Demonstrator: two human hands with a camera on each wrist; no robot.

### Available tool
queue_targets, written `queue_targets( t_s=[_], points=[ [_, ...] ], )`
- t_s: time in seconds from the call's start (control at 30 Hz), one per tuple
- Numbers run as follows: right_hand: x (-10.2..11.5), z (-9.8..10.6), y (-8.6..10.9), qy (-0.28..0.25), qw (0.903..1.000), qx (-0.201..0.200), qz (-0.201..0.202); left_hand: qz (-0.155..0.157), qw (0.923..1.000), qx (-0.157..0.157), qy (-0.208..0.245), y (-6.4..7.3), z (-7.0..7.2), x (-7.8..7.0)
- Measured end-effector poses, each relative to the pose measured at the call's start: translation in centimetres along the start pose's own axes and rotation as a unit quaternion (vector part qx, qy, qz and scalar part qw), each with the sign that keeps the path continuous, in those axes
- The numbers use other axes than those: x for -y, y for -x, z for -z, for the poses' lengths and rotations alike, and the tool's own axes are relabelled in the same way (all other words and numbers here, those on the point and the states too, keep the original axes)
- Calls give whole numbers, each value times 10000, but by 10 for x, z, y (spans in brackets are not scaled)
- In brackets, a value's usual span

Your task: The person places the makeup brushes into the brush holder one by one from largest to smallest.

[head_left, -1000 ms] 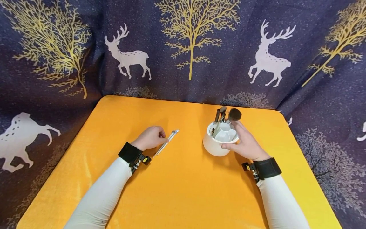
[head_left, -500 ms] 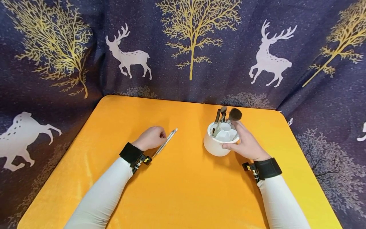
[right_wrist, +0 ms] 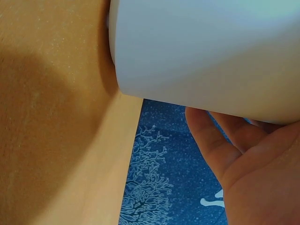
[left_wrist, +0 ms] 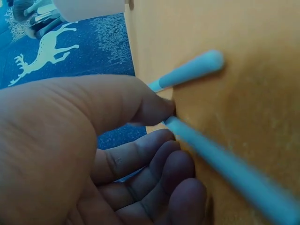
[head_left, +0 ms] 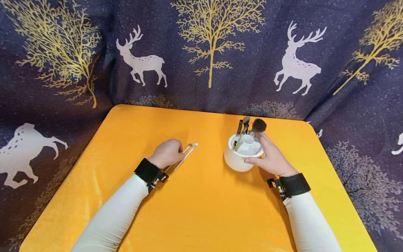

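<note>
My left hand (head_left: 168,152) pinches a thin makeup brush (left_wrist: 225,164) between thumb and index finger. In the head view its small greyish tip (head_left: 189,145) shows past the fingers, while part of the handle is hidden under the hand. A second slim white makeup brush (head_left: 186,156) lies just to the right on the table, its rounded handle end (left_wrist: 197,68) visible in the left wrist view. My right hand (head_left: 270,157) grips the round white brush holder (head_left: 237,161) from its right side, thumb at the front and fingers behind. That holder stands upright with several brushes in it.
Inside the holder, a large fluffy brush (head_left: 259,125) leans to the right, beside darker, thinner brushes. An orange cloth covers the table (head_left: 201,206). A dark curtain (head_left: 189,70) with deer and trees hangs behind the back edge.
The two loose brushes lay close together before; now they are spread apart, the left one in my left hand, which has shifted slightly. My right hand and the holder stay in place.
</note>
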State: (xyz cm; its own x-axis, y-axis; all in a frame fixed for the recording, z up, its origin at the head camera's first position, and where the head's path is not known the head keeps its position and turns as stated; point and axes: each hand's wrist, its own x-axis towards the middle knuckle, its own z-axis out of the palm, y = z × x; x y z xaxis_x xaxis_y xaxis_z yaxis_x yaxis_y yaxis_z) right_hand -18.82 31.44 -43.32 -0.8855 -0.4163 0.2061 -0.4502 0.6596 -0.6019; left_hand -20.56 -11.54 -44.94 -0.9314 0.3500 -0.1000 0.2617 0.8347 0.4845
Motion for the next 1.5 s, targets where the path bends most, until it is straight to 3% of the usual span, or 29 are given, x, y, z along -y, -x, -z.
queue_targets(
  t_s=[0.4,1.07,1.5],
  points=[
    [-1,-1,-1,-25,10000,-16,53,-63,9992,-203,-333,-2,-3,2],
    [2,0,0,-53,10000,18,80,20,9991,-389,-163,-4,3,11],
    [1,1,0,-14,10000,6,62,-259,9974,-633,217,-4,7,10]
  ],
)
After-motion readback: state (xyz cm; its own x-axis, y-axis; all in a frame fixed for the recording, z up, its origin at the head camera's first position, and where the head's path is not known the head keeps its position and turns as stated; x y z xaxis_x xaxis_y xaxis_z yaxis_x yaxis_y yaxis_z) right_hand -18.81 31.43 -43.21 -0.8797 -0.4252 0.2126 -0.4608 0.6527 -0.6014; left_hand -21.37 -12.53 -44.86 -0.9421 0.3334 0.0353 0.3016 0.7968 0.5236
